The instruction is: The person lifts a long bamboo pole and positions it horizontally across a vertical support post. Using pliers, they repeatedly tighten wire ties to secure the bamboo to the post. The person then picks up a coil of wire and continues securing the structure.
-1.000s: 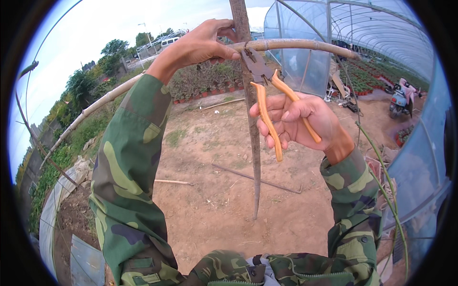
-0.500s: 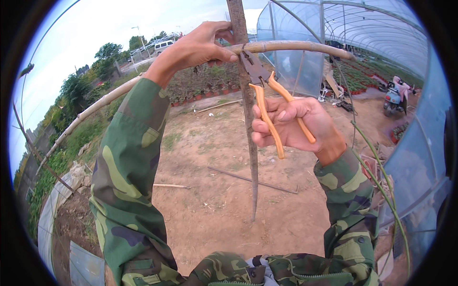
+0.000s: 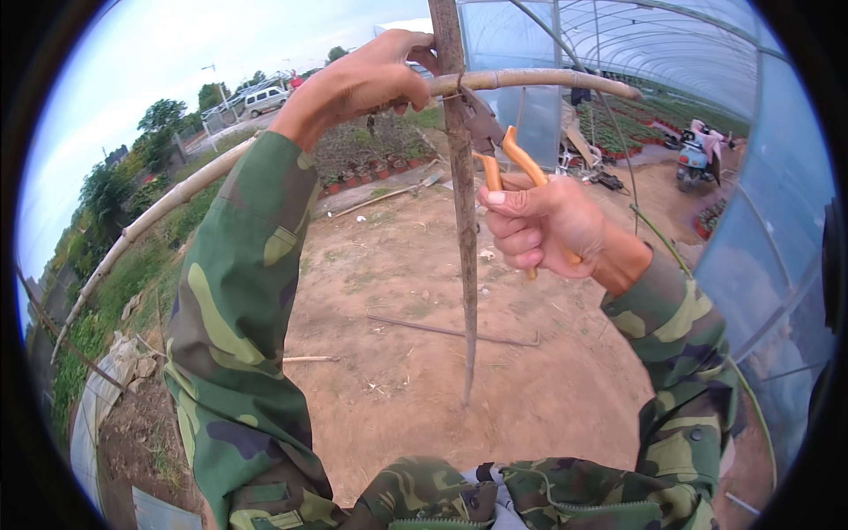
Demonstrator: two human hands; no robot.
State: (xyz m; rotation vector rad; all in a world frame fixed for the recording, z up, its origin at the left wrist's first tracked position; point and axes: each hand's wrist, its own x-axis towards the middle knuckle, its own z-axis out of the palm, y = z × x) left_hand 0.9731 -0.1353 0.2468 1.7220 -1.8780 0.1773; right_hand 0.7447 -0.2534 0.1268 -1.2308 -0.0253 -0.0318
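Note:
An upright wooden stake (image 3: 463, 199) stands in the soil, and a pale bamboo pole (image 3: 556, 78) crosses it near the top. My left hand (image 3: 367, 84) grips the bamboo just left of the crossing, its thumb along the pole and some fingers hidden behind the stake. A dark wire tie (image 3: 458, 83) loops round the joint. In my right hand (image 3: 552, 225) is a pair of pliers (image 3: 526, 163) with orange handles, my fingers closed round the grips. The jaws point up to the joint just below the bamboo; their tips are partly hidden by the stake.
A thin rod (image 3: 450, 331) lies on the bare soil (image 3: 397, 415). To the right rises a plastic-covered greenhouse (image 3: 512, 53), with a scooter (image 3: 698, 157) parked beside it. Potted plants (image 3: 371, 168) line the far side. A green stem (image 3: 662, 238) hangs near my right arm.
My right hand has turned and closed more round the pliers, bringing the handles closer together. My left hand keeps its place at the joint. The view has shifted slightly.

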